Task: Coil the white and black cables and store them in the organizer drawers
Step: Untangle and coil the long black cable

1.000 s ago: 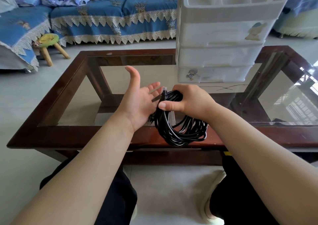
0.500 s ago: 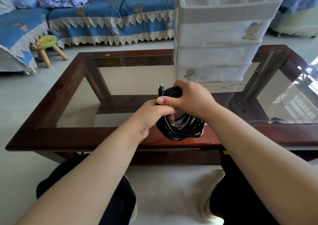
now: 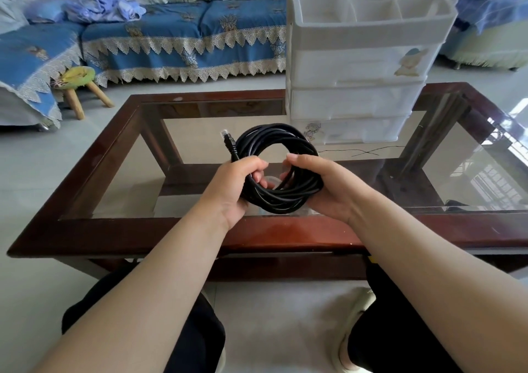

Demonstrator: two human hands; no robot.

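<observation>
A black cable (image 3: 274, 141) is wound into a round coil that I hold up over the near part of the glass table. My left hand (image 3: 231, 184) grips the coil's left side, where a plug end (image 3: 227, 138) sticks upward. On the right side of the coil, my right hand (image 3: 323, 184) is closed around the strands. The white plastic organizer (image 3: 354, 67) with stacked drawers stands behind the coil at the table's back right; all its drawers look shut. No white cable is in view.
The glass-topped table has a dark wooden frame (image 3: 171, 232). A blue-covered sofa (image 3: 183, 41) runs along the back, and a small wooden stool (image 3: 77, 84) stands at the left. My knees in black trousers (image 3: 183, 335) are below the table's front edge.
The left hand went from open beside the coil to gripping it. The coil, which hung down from the right hand, is now raised and turned to face me as a ring.
</observation>
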